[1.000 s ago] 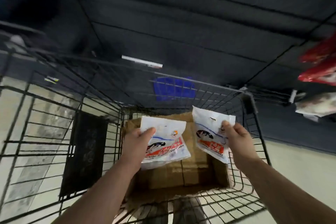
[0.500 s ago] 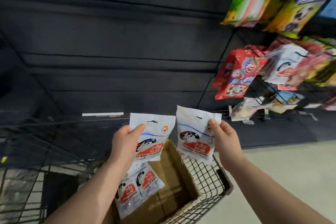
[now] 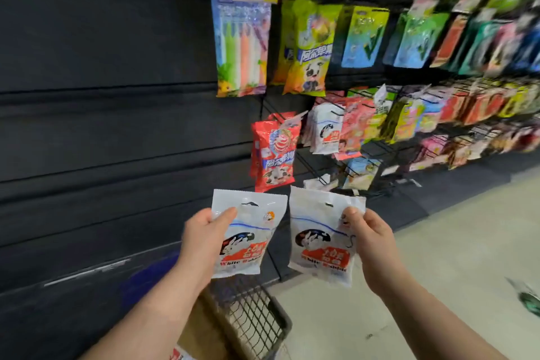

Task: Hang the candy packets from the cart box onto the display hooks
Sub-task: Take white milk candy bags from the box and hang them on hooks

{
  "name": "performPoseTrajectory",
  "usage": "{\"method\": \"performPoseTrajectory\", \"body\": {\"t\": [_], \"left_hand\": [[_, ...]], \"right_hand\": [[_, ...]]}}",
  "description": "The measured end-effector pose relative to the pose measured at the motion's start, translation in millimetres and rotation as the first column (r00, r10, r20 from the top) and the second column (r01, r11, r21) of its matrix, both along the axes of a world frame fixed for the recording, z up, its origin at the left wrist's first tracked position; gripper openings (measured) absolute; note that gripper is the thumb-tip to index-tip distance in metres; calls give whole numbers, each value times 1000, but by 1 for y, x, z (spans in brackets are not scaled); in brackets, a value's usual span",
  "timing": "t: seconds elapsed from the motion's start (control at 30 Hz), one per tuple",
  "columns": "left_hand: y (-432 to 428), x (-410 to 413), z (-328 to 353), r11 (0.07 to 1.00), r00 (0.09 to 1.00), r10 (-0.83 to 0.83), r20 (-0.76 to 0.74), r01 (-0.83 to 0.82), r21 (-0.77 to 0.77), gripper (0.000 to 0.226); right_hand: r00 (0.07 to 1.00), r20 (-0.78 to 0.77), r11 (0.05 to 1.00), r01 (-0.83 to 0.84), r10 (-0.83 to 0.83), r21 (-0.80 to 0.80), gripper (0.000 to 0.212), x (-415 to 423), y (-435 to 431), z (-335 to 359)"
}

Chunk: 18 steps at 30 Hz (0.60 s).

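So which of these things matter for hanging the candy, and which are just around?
In the job:
left hand holding the left white packet
right hand holding the right white packet
matching white packets on their hook
cart

Just around:
red packets
yellow-green packets
green item on the floor

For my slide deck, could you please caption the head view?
Left hand grips the left packet and right hand the right packet, facing the snack display, cart below.

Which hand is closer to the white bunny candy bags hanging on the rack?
Right. The right hand sits below the hanging white packets; the left hand is lower-left, farther off.
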<state>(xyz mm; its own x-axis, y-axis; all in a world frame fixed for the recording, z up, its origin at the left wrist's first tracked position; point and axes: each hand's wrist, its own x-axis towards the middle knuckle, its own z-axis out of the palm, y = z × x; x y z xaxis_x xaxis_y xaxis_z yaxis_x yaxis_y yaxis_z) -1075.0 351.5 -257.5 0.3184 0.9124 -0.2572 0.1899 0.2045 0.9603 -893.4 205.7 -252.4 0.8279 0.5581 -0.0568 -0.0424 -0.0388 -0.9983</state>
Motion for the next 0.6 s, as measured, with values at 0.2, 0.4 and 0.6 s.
{"method": "performPoseTrajectory", "body": {"t": [0.2, 0.4, 0.6], "left_hand": [[-74, 106, 21, 996, 996, -84, 32, 85, -10, 27], [-141, 187, 34, 993, 989, -116, 87, 116, 3, 39], [-172, 230, 43, 991, 987, -130, 89, 128, 29, 35]], "right_hand": [[996, 61, 998, 65, -65, -3, 18, 88, -88, 15], [990, 87, 994, 107, -107, 10, 19, 158, -159, 31], [993, 91, 996, 83, -81, -14, 20, 201, -190, 36]]}}
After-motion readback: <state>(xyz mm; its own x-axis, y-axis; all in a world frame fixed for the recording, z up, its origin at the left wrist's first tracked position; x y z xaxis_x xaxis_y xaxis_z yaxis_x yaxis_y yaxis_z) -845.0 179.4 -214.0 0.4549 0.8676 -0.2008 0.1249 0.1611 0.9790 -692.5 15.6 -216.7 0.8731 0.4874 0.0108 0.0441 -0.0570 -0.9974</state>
